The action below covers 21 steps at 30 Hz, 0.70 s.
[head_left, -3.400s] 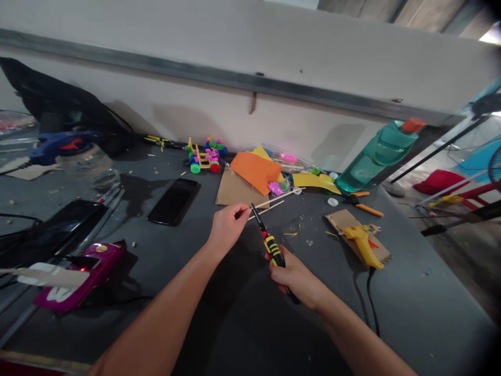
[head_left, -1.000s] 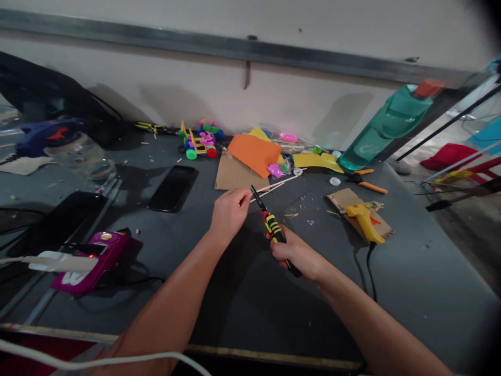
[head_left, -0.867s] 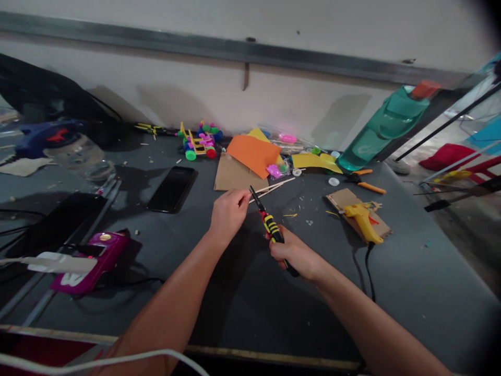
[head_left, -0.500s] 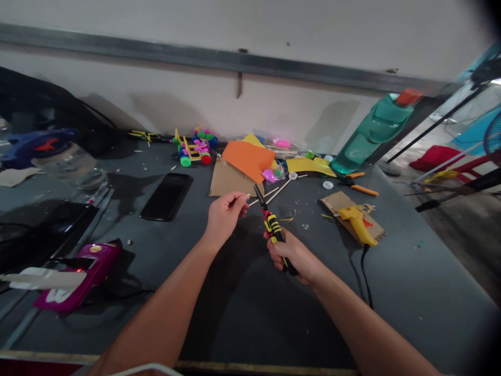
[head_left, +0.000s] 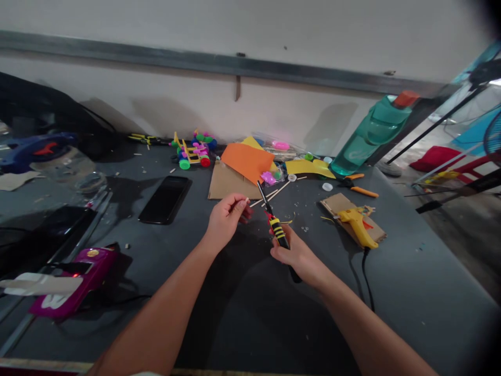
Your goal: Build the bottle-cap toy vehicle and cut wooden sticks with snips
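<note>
My left hand [head_left: 226, 222] is closed in a pinch, with a tiny pale piece [head_left: 247, 200] showing at the fingertips; its kind is too small to make out. In my right hand [head_left: 293, 250] is a black-and-yellow long-nosed lighter [head_left: 278, 233] with a red part near its neck. The fingers wrap round its handle, and its dark nozzle points up and away, a little right of my left fingertips and apart from them. Thin wooden sticks [head_left: 278, 193] lie just beyond the nozzle, by a brown cardboard sheet [head_left: 221, 183] under orange paper [head_left: 248, 161].
A yellow glue gun [head_left: 358, 224] rests on cardboard at right, near orange-handled pliers [head_left: 364, 191] and a green bottle [head_left: 371, 137]. Left are a phone [head_left: 165, 200], a magenta power strip [head_left: 80, 279] and a clear jug [head_left: 66, 167]. A colourful toy car [head_left: 193, 152] stands at the back.
The lighter has shifted slightly right and toward me, its nozzle now a bit farther from my left fingertips. My right fingers have changed their hold. My left hand stays nearly in place.
</note>
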Motion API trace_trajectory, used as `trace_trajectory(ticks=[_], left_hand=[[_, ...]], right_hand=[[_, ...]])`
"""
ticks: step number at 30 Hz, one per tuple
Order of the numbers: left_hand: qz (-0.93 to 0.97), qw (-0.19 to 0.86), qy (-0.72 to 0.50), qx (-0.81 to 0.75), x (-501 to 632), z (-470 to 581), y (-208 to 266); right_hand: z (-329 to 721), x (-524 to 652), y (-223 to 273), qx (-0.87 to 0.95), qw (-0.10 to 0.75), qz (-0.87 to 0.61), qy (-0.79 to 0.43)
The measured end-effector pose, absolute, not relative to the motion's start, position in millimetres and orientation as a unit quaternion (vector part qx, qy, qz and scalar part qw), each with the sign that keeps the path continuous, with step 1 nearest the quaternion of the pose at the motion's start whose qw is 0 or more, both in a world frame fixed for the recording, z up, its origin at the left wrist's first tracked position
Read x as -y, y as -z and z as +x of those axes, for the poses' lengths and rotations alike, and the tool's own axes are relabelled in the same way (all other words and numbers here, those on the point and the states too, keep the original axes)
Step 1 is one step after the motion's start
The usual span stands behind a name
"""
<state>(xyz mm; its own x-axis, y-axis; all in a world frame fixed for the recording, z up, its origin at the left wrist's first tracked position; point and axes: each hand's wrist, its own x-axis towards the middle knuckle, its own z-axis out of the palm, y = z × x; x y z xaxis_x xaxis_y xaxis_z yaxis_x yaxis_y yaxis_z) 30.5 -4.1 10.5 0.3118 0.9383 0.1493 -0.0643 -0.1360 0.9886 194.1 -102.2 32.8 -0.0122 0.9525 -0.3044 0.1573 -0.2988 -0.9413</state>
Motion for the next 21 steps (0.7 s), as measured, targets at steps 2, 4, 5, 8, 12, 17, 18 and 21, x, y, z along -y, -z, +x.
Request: trace_trajectory(ticks=[2, 4, 5, 8, 12, 17, 18, 21], left_hand=[[0.597, 0.546, -0.457, -0.369, 2.4, 29.3, -8.8], [0.593, 0.541, -0.457, -0.382, 0.4, 28.0, -6.6], [0.59, 0.537, -0.458, -0.393, -0.5, 27.6, -5.5], [0.573, 0.526, -0.462, -0.425, -1.2, 28.0, -2.8], [0.574, 0.547, -0.435, -0.427, 0.7, 31.9, 0.7], [0.581, 0.537, -0.422, -0.442, -1.4, 32.5, 7.8], [0.584, 0.531, -0.423, -0.444, -2.3, 32.0, 9.2], [0.595, 0.524, -0.42, -0.441, -4.5, 30.5, 12.7]], right_hand=[[196.1, 102.1, -32.0, 0.496, 0.358, -0.621, -0.49], [198.3, 100.8, -28.6, 0.509, 0.35, -0.638, -0.46], [199.5, 99.9, -26.5, 0.507, 0.351, -0.641, -0.457], [202.2, 96.9, -20.7, 0.504, 0.358, -0.65, -0.442], [205.9, 94.4, -16.5, 0.58, 0.295, -0.708, -0.273], [215.5, 90.2, -9.4, 0.654, 0.188, -0.729, -0.075], [217.3, 88.9, -7.9, 0.659, 0.174, -0.728, -0.069], [220.3, 85.6, -5.2, 0.677, 0.167, -0.713, -0.076]])
